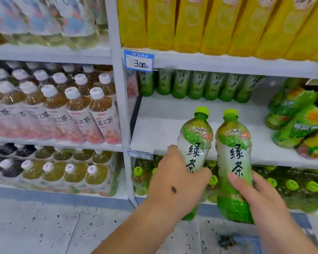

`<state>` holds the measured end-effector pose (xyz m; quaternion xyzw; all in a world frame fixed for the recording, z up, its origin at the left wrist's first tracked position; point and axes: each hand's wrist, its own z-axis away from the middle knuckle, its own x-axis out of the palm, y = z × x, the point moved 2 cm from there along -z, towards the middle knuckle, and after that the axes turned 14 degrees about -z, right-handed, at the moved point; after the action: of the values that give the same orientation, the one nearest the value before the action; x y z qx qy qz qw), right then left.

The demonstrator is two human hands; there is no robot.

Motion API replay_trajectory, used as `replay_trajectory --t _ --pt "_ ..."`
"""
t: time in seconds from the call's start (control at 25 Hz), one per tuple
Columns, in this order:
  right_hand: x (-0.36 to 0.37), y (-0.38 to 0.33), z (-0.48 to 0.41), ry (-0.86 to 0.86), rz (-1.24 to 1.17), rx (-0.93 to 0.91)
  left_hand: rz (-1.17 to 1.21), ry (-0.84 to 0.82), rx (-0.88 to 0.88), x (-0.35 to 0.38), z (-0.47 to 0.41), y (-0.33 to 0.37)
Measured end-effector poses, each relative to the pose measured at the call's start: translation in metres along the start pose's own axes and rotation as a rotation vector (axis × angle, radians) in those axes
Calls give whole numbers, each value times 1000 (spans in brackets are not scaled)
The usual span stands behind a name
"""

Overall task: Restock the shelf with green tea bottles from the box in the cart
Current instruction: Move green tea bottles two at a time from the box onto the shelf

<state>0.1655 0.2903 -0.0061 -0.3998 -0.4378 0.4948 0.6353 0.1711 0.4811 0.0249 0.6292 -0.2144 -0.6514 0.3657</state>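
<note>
Left hand [178,182] grips one green tea bottle [195,143], right hand [261,195] grips a second bottle [234,162], both upright, caps up, held just before the shelf [173,125], likely for standing straight in. Behind the bare front sits a back row of green tea bottles [196,85]; the box and cart are out of view.
</note>
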Motion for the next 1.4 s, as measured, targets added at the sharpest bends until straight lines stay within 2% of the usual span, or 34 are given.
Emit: replay_trajectory --t 0.4,0.56,0.84,0.96,1.2,1.4 --pt "58 18 -118 -197 41 -274 38 358 186 -4 -108 -47" --pt "78 30 -160 -218 81 -449 78 416 300 2 -151 -70" --pt "101 54 -209 -233 93 -629 123 575 440 13 -195 -95" --pt "111 58 -223 -286 99 -659 125 574 473 16 -212 -102" --pt "128 46 -259 -357 187 -582 22 643 375 17 -235 -110" --pt "141 37 -277 -345 306 -541 -15 562 284 12 -250 -109"
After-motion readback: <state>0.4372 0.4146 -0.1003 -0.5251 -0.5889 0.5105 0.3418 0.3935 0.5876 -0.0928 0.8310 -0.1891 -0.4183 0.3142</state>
